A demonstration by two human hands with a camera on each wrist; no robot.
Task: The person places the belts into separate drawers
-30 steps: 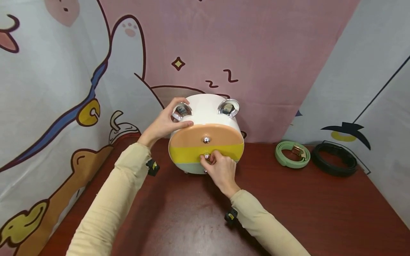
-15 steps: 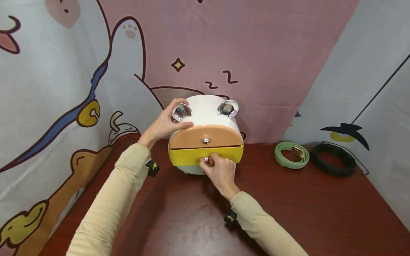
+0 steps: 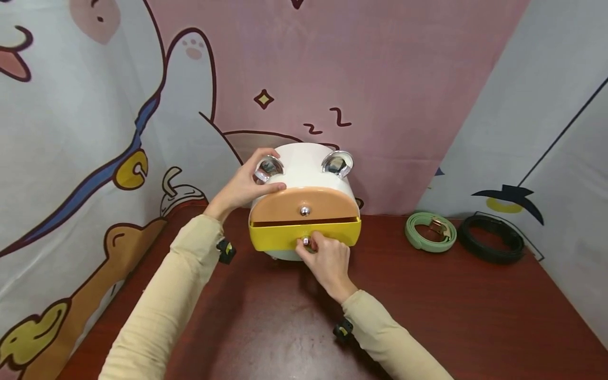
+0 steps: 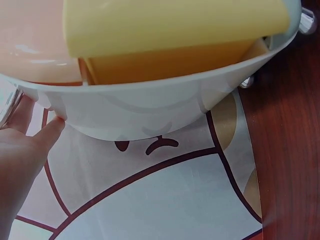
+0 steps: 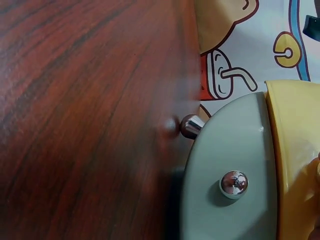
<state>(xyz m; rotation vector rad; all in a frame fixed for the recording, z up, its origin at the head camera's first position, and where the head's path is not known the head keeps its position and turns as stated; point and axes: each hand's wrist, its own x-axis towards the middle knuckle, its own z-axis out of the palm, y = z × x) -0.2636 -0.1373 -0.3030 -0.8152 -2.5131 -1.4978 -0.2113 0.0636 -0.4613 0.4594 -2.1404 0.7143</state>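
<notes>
Red-brown bench carries white cabinet near back edge. Yellow middle drawer partly out. Left hand grips cabinet's upper corner around chrome ear; right hand's fingers pinch drawer's silver knob.

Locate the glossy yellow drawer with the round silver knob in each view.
Head: glossy yellow drawer, just below centre.
Left wrist: top, across the middle.
Right wrist: right edge, cut off.
Shared landmark: reddish-brown wooden table, lower in head, right in left wrist, left in right wrist.
</notes>
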